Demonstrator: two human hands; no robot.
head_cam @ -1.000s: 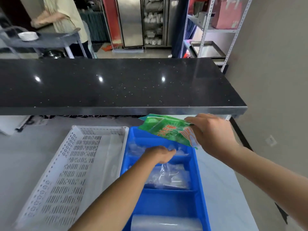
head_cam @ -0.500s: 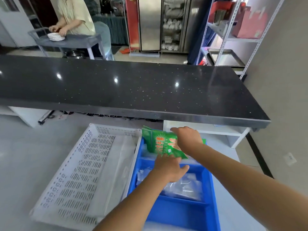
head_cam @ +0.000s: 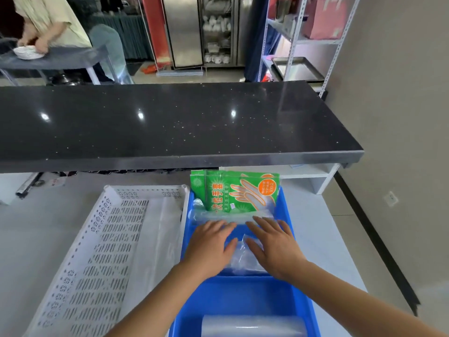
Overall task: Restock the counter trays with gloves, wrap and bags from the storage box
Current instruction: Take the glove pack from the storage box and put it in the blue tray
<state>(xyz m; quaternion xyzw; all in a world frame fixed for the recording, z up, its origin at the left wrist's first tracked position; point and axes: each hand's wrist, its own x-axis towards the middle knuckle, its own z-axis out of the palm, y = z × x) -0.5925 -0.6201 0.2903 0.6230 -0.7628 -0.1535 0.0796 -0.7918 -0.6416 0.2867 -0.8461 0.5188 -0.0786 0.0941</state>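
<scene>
A blue divided tray (head_cam: pixel 285 210) lies on the white counter in front of me. Green packs of disposable gloves (head_cam: pixel 240 190) stand upright in its far compartment, leaning against the back wall. Clear plastic bags (head_cam: pixel 243 256) fill the middle compartment. My left hand (head_cam: pixel 209 246) and my right hand (head_cam: pixel 274 246) rest flat on those bags, fingers spread, holding nothing. A roll of clear wrap (head_cam: pixel 252 325) lies in the near compartment at the bottom edge of the view.
A white perforated basket (head_cam: pixel 102 242) with a clear liner sits directly left of the blue tray. A black stone countertop (head_cam: pixel 170 122) overhangs behind both. A person handles plates at a grey cart (head_cam: pixel 56 57) far left. Metal shelving (head_cam: pixel 298 42) stands at right.
My right hand has let go of the green glove pack, which now stands upright in the far compartment. Both hands have come down flat onto the clear bags in the middle compartment.
</scene>
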